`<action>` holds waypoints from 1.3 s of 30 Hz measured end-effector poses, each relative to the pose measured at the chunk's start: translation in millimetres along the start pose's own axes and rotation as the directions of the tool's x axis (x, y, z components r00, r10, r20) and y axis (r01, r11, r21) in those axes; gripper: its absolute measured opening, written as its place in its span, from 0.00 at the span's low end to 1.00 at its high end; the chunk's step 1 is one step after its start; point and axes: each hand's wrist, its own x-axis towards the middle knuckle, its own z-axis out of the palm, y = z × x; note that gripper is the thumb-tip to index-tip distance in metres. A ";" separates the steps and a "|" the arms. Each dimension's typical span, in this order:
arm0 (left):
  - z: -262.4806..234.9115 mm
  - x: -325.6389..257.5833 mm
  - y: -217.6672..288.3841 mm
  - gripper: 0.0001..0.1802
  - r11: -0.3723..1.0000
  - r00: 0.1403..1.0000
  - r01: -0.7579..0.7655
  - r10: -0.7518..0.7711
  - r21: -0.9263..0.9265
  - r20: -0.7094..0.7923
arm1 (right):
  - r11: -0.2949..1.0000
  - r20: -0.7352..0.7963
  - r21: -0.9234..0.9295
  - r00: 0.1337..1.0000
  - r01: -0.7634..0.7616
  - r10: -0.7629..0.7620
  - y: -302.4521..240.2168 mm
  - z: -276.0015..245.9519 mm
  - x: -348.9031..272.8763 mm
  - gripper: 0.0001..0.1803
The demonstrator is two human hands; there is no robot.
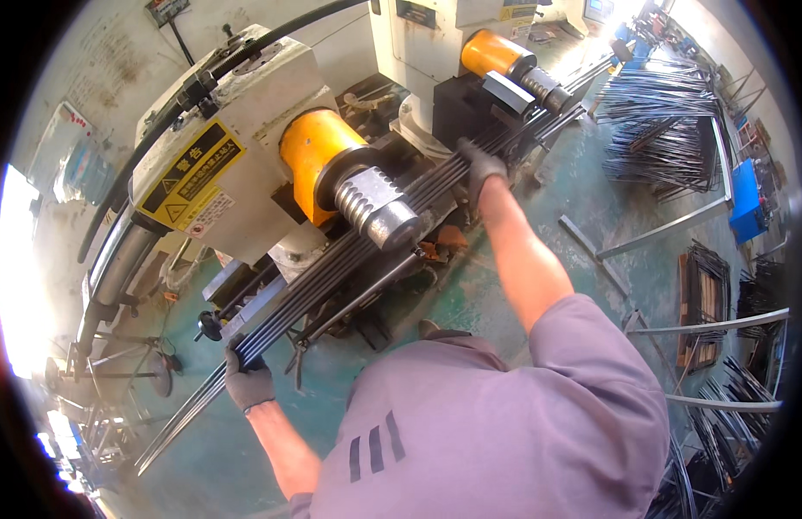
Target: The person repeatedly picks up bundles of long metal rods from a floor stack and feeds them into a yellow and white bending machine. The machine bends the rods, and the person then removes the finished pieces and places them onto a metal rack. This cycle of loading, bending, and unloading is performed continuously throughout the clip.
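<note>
A bundle of several long dark metal rods (332,277) lies across the bed of a white machine (245,130), running from lower left to upper right. My left hand (247,381), in a grey glove, grips the bundle near its lower left end. My right hand (480,169), also gloved, is closed over the rods further up, between two yellow cylinder heads (319,156) with ribbed steel rollers (379,206). My grey-shirted torso fills the lower middle of the view.
Piles of bent dark rods (656,130) lie on the green floor at upper right. A blue box (747,199) and racks of finished wire frames (703,298) stand on the right. Black hoses (202,78) run over the machine.
</note>
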 end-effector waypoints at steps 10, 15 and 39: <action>32.8 -16.2 -30.7 0.18 0.995 0.995 0.049 -0.042 -0.084 0.090 | 1.000 0.068 -0.005 0.997 -0.030 0.030 -16.2 2.9 -37.2 0.16; -2.3 -5.6 0.8 0.19 0.989 0.994 -0.078 0.066 -0.126 -0.093 | 0.996 0.034 -0.085 0.999 -0.007 0.010 -23.9 -5.3 -7.5 0.14; 66.9 -27.2 -52.7 0.18 0.999 0.999 0.039 -0.039 0.023 0.007 | 0.989 0.025 -0.115 0.996 0.090 -0.087 28.7 11.6 -45.5 0.23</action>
